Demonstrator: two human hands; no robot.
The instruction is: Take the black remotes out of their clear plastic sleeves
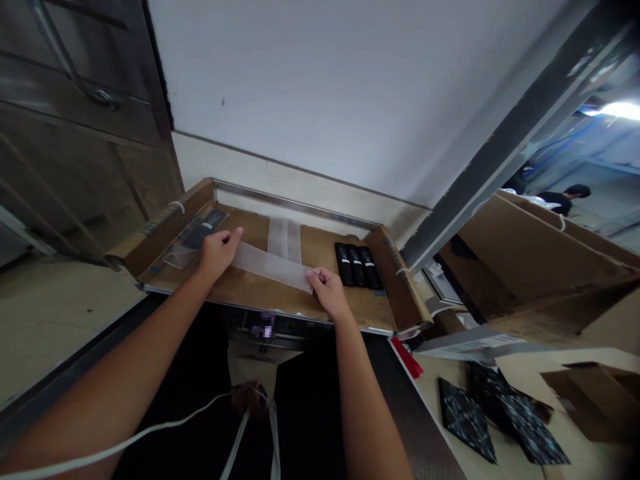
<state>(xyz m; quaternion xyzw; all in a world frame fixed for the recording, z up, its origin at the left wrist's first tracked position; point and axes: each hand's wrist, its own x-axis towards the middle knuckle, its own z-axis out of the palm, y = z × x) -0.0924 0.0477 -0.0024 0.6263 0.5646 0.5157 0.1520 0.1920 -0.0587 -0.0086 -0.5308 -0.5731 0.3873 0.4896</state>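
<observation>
A translucent whitish plastic strip (pixel 273 267) is stretched at a slant between both hands, above a cardboard-lined work surface (pixel 240 287). At its left end, my left hand (pixel 219 253) is closed in a pinch. My right hand (pixel 327 288) pinches the other end, with the thumb on top. Just right of that hand lie several slim black packs (pixel 357 265) side by side, each with a small white label. Beyond my left hand rests a dark flat packet (pixel 203 228) with a pale label, and clear plastic (pixel 180 257) lies near it.
Cardboard walls (pixel 400 277) bound the surface left and right. Whitish tape (pixel 285 240) runs across its middle. A large open carton (pixel 540 260) stands to the right, with dark patterned packets (pixel 510 413) below it. White cords (pixel 165 427) hang near my lap. Another person (pixel 565 198) is far right.
</observation>
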